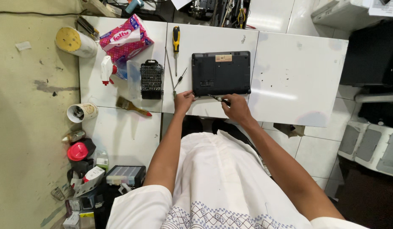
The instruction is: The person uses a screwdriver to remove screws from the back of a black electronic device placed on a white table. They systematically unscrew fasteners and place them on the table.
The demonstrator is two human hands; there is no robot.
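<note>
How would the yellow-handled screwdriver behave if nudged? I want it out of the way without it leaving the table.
The yellow-handled screwdriver has a rounded handle and lies flat, so it would probably roll sideways. It looks rigid. The table top looks smooth, so it may slide easily.

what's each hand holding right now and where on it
The right hand grips a small screwdriver by its handle end, tip toward the laptop. The left hand holds nothing; its fingers rest at the laptop's near left corner.
</note>
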